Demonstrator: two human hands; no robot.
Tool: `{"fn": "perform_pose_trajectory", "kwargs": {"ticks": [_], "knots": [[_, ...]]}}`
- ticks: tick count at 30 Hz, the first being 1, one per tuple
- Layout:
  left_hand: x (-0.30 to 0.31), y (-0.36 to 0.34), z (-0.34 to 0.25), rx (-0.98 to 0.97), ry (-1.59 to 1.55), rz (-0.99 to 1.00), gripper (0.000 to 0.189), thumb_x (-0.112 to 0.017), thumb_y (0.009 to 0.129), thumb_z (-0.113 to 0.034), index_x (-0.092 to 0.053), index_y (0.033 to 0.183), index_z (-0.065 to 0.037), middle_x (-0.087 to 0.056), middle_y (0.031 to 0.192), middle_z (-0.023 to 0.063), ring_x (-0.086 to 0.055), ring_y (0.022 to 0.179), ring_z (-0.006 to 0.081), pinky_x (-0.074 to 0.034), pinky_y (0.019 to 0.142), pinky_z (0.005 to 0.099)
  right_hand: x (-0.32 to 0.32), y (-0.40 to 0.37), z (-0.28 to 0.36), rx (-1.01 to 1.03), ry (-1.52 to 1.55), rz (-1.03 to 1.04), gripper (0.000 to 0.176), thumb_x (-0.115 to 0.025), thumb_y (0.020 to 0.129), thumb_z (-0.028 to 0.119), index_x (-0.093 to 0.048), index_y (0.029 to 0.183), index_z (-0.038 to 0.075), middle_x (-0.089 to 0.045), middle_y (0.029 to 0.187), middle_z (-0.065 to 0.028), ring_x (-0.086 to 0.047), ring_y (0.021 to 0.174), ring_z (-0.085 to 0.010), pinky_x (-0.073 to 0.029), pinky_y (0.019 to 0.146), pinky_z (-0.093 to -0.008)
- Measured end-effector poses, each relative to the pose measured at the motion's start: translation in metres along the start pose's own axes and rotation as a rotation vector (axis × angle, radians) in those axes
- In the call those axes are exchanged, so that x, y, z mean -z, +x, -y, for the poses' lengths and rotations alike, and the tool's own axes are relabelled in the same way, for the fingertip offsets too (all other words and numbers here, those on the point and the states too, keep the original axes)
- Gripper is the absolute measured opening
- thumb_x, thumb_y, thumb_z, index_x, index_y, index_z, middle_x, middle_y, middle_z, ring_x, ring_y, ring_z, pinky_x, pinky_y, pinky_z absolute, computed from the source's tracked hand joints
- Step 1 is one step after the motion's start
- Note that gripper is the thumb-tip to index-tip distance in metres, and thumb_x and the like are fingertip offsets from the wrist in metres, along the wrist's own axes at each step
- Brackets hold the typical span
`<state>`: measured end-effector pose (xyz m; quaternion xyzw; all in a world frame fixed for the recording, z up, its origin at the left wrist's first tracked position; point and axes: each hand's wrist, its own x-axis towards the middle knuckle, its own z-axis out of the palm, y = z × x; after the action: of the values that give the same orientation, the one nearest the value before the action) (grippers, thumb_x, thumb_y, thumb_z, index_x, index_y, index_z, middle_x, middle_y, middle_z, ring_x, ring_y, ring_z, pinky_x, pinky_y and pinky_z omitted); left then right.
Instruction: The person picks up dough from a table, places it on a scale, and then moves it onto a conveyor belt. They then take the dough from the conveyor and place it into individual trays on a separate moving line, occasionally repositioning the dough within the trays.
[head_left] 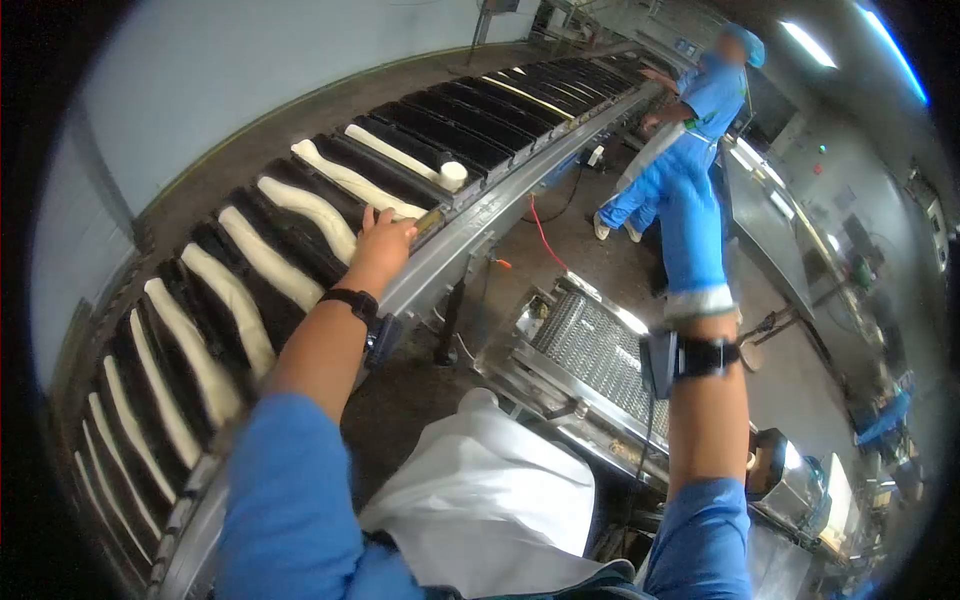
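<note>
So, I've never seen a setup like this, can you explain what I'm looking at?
No machine does the handling here: these are a person's own two arms, and the single picture comes from a camera on their head, looking forward and down. A line of dark trays curves along the left, many holding long pale strips that look like dough. The left hand is at the near end of one strip; I can't tell if its grip is closed on anything. The right forearm reaches forward, but its hand can't be made out. Between the arms sits a metal mesh belt; a co-worker stands farther along.
</note>
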<state>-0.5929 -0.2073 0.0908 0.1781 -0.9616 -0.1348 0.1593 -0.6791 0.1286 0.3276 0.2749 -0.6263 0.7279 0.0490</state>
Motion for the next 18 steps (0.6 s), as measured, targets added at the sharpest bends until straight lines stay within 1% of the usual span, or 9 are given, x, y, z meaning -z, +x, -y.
{"fn": "perform_pose_trajectory", "kwargs": {"ticks": [3, 4, 5, 6, 7, 8, 11, 14, 18], "knots": [[0.008, -0.006, -0.001, 0.001, 0.015, 0.013, 0.032, -0.038, 0.096, -0.028, -0.056, 0.120, -0.020, -0.040, 0.135, 0.0154, -0.023, 0.130, 0.0414, -0.024, 0.107, 0.0499, 0.054, -0.056, -0.044, 0.009, -0.366, 0.129, 0.033, -0.048, 0.082, 0.001, -0.055, 0.114, 0.000, -0.059, 0.101, -0.0079, -0.057, 0.093, -0.0156, -0.046, 0.081, -0.0280], [0.011, -0.005, -0.005, -0.016, 0.023, 0.013, 0.032, -0.038, 0.096, -0.028, -0.056, 0.120, -0.019, -0.041, 0.134, 0.0157, -0.024, 0.130, 0.0411, -0.023, 0.107, 0.0492, 0.080, -0.083, -0.072, 0.084, -0.538, 0.125, 0.033, -0.051, 0.082, 0.002, -0.053, 0.115, 0.000, -0.059, 0.101, -0.0080, -0.057, 0.095, -0.0190, -0.045, 0.085, -0.0306], [0.006, -0.002, -0.001, -0.048, 0.073, 0.009, 0.033, -0.037, 0.096, -0.028, -0.056, 0.121, -0.019, -0.042, 0.133, 0.0172, -0.025, 0.129, 0.0410, -0.021, 0.108, 0.0475, 0.103, -0.114, -0.098, 0.042, -0.631, 0.118, 0.036, -0.057, 0.081, 0.004, -0.053, 0.116, 0.001, -0.059, 0.105, -0.0110, -0.055, 0.101, -0.0228, -0.042, 0.090, -0.0328], [0.010, -0.001, -0.002, -0.071, 0.107, 0.039, 0.034, -0.038, 0.095, -0.026, -0.055, 0.122, -0.017, -0.043, 0.132, 0.0178, -0.027, 0.128, 0.0411, -0.022, 0.108, 0.0474, 0.124, -0.145, -0.112, -0.048, -0.850, 0.141, 0.039, -0.063, 0.078, 0.009, -0.053, 0.114, 0.001, -0.057, 0.109, -0.0167, -0.054, 0.105, -0.0287, -0.042, 0.091, -0.0361], [0.005, 0.002, 0.003, -0.087, 0.129, 0.025, 0.035, -0.040, 0.094, -0.026, -0.053, 0.124, -0.017, -0.041, 0.134, 0.0179, -0.029, 0.127, 0.0409, -0.022, 0.107, 0.0492, 0.140, -0.172, -0.118, 0.038, -1.093, 0.175, 0.040, -0.065, 0.076, 0.014, -0.054, 0.112, 0.002, -0.054, 0.112, -0.0213, -0.053, 0.104, -0.0355, -0.043, 0.090, -0.0401], [0.031, -0.014, -0.022, 0.018, 0.086, -0.006, 0.038, -0.041, 0.092, -0.029, -0.050, 0.127, -0.015, -0.038, 0.135, 0.0183, -0.029, 0.127, 0.0400, -0.022, 0.106, 0.0514, 0.153, -0.199, -0.125, -0.021, -1.239, 0.166, 0.041, -0.066, 0.075, 0.017, -0.053, 0.111, 0.002, -0.052, 0.112, -0.0227, -0.052, 0.101, -0.0387, -0.044, 0.088, -0.0424], [0.049, -0.012, -0.040, 0.030, 0.231, -0.059, 0.051, -0.044, 0.090, -0.040, -0.041, 0.134, -0.014, -0.032, 0.140, 0.0196, -0.024, 0.132, 0.0394, -0.018, 0.108, 0.0517, 0.183, -0.244, -0.137, -0.096, -1.478, 0.076, 0.048, -0.063, 0.076, 0.022, -0.050, 0.119, 0.004, -0.048, 0.120, -0.0222, -0.045, 0.112, -0.0404, -0.033, 0.099, -0.0484], [0.061, 0.010, -0.051, 0.137, 0.246, 0.199, 0.062, -0.040, 0.089, -0.053, -0.035, 0.139, -0.017, -0.025, 0.146, 0.0181, -0.029, 0.131, 0.0367, -0.019, 0.108, 0.0501, 0.196, -0.253, -0.139, -0.073, -1.470, -0.108, 0.048, -0.060, 0.078, 0.021, -0.049, 0.121, 0.004, -0.046, 0.123, -0.0223, -0.040, 0.116, -0.0410, -0.027, 0.102, -0.0502], [0.069, 0.024, -0.064, 0.145, 0.309, 0.352, 0.064, -0.036, 0.087, -0.059, -0.037, 0.138, -0.019, -0.023, 0.147, 0.0166, -0.038, 0.126, 0.0378, -0.026, 0.106, 0.0480, 0.192, -0.253, -0.135, -0.011, -1.375, -0.137, 0.046, -0.058, 0.079, 0.017, -0.048, 0.122, 0.003, -0.046, 0.122, -0.0222, -0.042, 0.115, -0.0403, -0.028, 0.103, -0.0490]]}}
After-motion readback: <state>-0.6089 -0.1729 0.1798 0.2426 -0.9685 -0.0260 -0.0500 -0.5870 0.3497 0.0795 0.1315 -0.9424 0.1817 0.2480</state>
